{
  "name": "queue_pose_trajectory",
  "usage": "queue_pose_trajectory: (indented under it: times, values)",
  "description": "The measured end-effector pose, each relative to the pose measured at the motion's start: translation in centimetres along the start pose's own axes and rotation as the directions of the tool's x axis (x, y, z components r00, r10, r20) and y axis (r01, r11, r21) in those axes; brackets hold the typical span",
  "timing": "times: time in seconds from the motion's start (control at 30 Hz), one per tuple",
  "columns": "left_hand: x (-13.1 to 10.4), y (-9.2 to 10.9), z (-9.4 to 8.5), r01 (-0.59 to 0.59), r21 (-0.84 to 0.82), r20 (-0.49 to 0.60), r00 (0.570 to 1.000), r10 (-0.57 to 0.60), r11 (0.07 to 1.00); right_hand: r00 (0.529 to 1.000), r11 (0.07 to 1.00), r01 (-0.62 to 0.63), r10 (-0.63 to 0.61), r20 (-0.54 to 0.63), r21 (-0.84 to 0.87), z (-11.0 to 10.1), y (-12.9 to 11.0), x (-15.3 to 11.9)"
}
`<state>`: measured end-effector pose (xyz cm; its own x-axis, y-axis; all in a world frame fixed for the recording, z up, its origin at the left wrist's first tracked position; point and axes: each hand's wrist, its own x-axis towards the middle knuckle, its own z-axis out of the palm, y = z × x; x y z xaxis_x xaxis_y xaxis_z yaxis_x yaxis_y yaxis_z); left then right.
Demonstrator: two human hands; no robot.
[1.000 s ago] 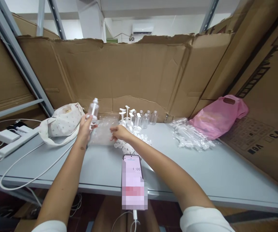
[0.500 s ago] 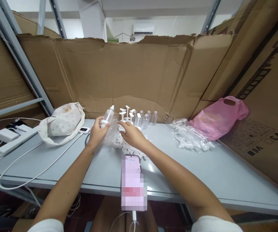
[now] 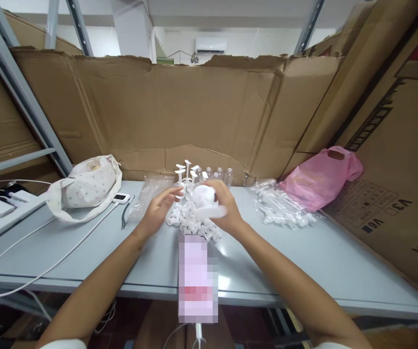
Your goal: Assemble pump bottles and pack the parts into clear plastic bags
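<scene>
My right hand (image 3: 227, 206) is closed around a white pump-top bottle (image 3: 204, 196). Its top and spout point toward me and are smeared by motion, and most of its body is hidden. Just left of it, my left hand (image 3: 161, 209) holds nothing, its fingers stretched out and apart. Beneath and between the hands lies a pile of small white plastic parts (image 3: 194, 224). Several white pumps (image 3: 180, 170) stand upright behind them. Clear bottles (image 3: 228, 177) are grouped behind my right hand, partly covered by it.
A clear plastic bag (image 3: 151, 191) lies left of the pile. Farther left are a fabric bag (image 3: 88, 186), a small white device (image 3: 120, 198) and a power strip (image 3: 8, 220). A phone (image 3: 194, 276) is in front. Bagged white parts (image 3: 285, 208) and a pink bag (image 3: 323, 177) lie right.
The bottle that was upright in my left hand appears to be in my right hand now, tipped toward me. My left hand has opened; my right hand has moved right from the pumps.
</scene>
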<state>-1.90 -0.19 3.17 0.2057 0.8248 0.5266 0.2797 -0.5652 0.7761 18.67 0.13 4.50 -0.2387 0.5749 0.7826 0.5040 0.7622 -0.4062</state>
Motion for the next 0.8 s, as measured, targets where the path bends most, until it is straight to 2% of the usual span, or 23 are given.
queue_pose_trajectory:
  times: [0.07,0.13,0.2,0.4,0.5,0.57,0.63,0.73,0.8]
  values:
    - [-0.1,0.1,0.4,-0.018,0.260,-0.053,0.998,0.033,0.965,0.979,0.928,-0.197,0.206,0.005,0.317,0.1,-0.4,-0.6]
    - [-0.3,-0.1,1.0,-0.030,0.415,-0.040,0.998,0.052,0.909,0.927,0.748,-0.344,0.368,0.077,0.567,0.5,-0.6,-1.1]
    - [-0.5,-0.4,1.7,-0.056,0.488,0.006,0.998,0.061,0.871,0.883,0.570,-0.412,0.441,0.158,0.710,1.1,-0.6,-1.5]
    - [-1.0,-1.3,2.4,-0.206,0.703,0.049,0.969,0.243,0.680,0.772,0.175,-0.472,0.556,0.309,0.864,1.6,-0.3,-2.5]
    - [-1.2,-1.2,2.3,-0.298,0.769,0.119,0.936,0.332,0.566,0.724,0.037,-0.488,0.575,0.381,0.872,1.6,-0.4,-2.9]
    - [-1.3,-1.1,2.2,-0.343,0.786,0.163,0.918,0.362,0.515,0.711,0.002,-0.499,0.572,0.409,0.866,1.6,-0.5,-3.1]
    - [-1.5,-0.9,2.0,-0.369,0.782,0.195,0.910,0.365,0.502,0.715,0.014,-0.513,0.561,0.418,0.859,1.6,-0.6,-3.3]
    - [-1.8,-0.6,2.0,-0.367,0.759,0.218,0.922,0.321,0.537,0.735,0.081,-0.536,0.535,0.417,0.840,1.3,-0.7,-3.4]
    - [-2.0,-0.3,2.2,-0.328,0.734,0.215,0.943,0.254,0.595,0.754,0.132,-0.538,0.518,0.404,0.833,1.1,-0.7,-3.4]
